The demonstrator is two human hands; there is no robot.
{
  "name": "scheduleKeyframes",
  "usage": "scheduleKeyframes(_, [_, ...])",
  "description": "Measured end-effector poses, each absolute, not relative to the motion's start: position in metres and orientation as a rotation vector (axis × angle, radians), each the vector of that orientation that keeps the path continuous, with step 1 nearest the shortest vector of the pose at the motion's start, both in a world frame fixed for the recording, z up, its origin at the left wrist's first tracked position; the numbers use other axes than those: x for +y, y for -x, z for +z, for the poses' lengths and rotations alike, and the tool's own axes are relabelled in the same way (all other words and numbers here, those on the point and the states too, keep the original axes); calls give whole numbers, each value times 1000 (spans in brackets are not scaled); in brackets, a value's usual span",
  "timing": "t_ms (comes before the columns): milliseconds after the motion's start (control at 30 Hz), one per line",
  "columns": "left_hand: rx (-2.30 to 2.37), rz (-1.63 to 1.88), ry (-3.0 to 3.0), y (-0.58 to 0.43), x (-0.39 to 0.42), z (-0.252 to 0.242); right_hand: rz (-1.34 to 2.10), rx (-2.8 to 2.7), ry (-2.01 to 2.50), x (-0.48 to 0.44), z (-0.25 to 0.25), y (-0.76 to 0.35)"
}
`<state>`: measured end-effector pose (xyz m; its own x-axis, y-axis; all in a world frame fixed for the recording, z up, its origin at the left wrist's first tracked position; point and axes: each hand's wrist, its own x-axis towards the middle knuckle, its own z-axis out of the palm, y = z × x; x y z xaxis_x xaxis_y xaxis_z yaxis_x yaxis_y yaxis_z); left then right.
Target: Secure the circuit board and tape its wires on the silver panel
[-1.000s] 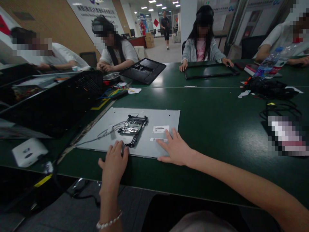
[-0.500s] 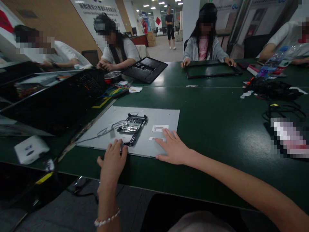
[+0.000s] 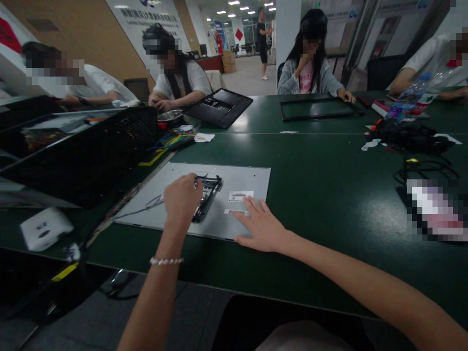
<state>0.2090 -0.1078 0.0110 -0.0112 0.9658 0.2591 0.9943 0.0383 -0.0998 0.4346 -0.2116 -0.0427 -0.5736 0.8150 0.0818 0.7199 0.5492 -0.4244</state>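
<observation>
A grey metal panel (image 3: pixel 215 228) with white labels (image 3: pixel 240 196) lies flat on the green table. On it rests a black and silver electronic frame (image 3: pixel 209 195), with thin grey cables (image 3: pixel 141 210) running off to the left. My left hand (image 3: pixel 183 197) is over the left part of this frame, fingers curled at its far left corner and covering much of it. My right hand (image 3: pixel 261 226) lies on the panel's near right corner beside the labels, fingers spread, holding nothing.
At the left stand a large black case (image 3: pixel 80 156) and a white box (image 3: pixel 46 228). Across the table are a laptop shell (image 3: pixel 221 106), a thin black frame (image 3: pixel 321 117) and several people. Bottles (image 3: pixel 409 100), black cables (image 3: pixel 413 136) and a blurred-out object (image 3: pixel 435 209) are at the right.
My left hand has moved forward from the panel's near edge onto the electronic frame and its fingers have curled. My right hand has stayed put. A person opposite has raised one hand to the face.
</observation>
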Motion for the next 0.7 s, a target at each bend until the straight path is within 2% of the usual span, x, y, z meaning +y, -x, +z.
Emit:
scheduleKeyframes(233, [-2116,136,2049,-225,-27,-3,500,-2508,1279,-210,-44,-435])
scheduleKeyframes(600, [-2115,177,2015,-231,3,-5,526,-2511,1271,-207,-45,-436])
scheduleKeyframes(700, [-2160,98,2096,-236,10,3,523,-2500,1277,-206,-46,-437])
